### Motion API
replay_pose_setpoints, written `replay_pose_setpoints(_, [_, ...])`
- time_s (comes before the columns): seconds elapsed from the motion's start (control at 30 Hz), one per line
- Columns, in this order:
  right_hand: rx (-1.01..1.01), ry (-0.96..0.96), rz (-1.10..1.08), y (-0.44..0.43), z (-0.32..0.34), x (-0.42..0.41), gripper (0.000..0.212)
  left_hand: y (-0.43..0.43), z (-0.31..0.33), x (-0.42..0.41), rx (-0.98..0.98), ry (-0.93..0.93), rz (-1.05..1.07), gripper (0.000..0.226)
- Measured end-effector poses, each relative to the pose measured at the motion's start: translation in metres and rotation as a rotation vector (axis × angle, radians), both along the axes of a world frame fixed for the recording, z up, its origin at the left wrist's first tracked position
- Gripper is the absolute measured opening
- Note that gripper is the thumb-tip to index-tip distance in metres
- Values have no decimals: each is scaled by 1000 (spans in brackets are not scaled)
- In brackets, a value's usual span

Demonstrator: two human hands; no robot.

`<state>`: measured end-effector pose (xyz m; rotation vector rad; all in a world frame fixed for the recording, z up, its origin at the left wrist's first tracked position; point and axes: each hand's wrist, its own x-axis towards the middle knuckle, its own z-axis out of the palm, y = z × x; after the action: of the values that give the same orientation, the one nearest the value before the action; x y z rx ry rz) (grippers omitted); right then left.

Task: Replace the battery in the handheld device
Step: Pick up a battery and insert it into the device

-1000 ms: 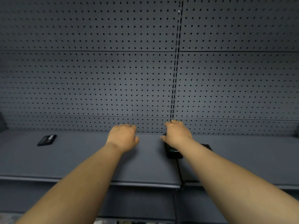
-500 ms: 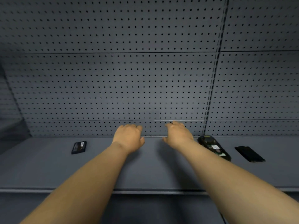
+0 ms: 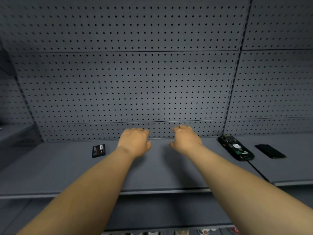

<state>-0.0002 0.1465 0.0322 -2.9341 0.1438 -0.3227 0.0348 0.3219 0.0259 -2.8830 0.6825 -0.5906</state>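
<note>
Right hand no longer rests on the handheld device; the device now lies uncovered to its right, back open (circuit board and label exposed), with the black cover beyond it. The battery now sits just left of the left hand, much nearer than a second ago.

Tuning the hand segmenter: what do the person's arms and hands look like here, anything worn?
Both are bare. The left hand and right hand carry no gloves, and no rings, watch or wristband can be seen. Both forearms are uncovered all the way to the bottom edge of the picture: no sleeve or cuff shows. No markings, straps, cables or sensors are visible on either arm.
</note>
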Motion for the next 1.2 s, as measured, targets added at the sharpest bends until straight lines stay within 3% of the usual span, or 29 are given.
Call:
replay_pose_setpoints(0.73, [-39, 19, 69, -1, -6, -17, 49, 21, -8, -34, -37, 30, 118, 39])
replay_pose_setpoints(1.2, [-18, 49, 53, 103, -10, 28, 46, 122, -9, 14, -44, 66, 107, 39])
